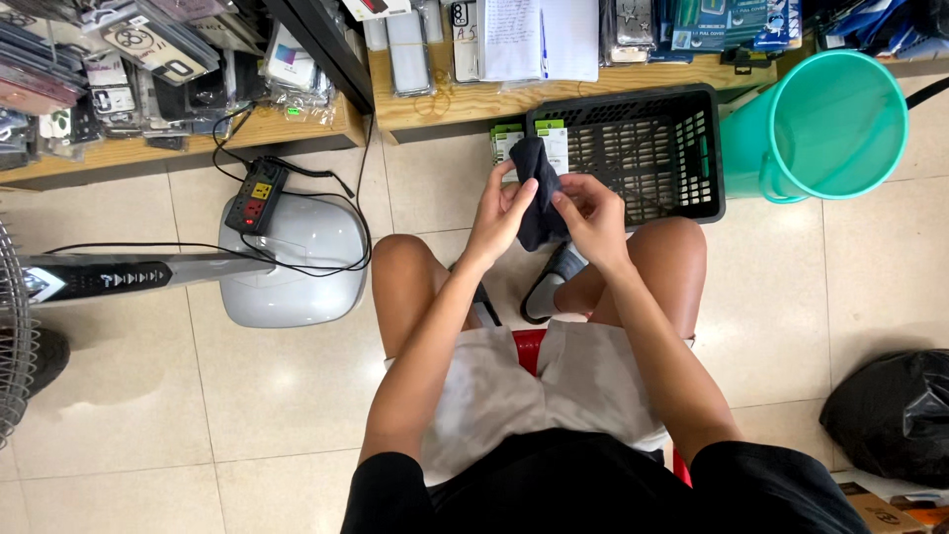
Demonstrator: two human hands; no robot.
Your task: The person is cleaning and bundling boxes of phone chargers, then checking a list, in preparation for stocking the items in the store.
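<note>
Seated on a red stool (530, 348), looking down past my knees at a tiled floor (297, 396). Fan base (297, 262) sits left of my left knee, with a power strip (256, 195) on top of it. Teal bucket (825, 124) is tipped on its side at far right, touching the black crate (652, 148) that sits just ahead of my knees. Black bag (895, 415) lies on the floor at lower right. Wooden shelves (474, 99) run along the top, stacked with packaged goods.

Dark cloth (539, 198) is up in front of me, between both hands, over the crate's near-left corner. Long axis runs roughly vertical in view: top end points away from me toward the shelves, bottom end hangs toward my sandals (554, 282).

Left hand (499, 210): grip closed, pinching the cloth's left edge. Right hand (593, 213): grip closed, thumb and fingers pinching its right edge. Hands nearly touching.
</note>
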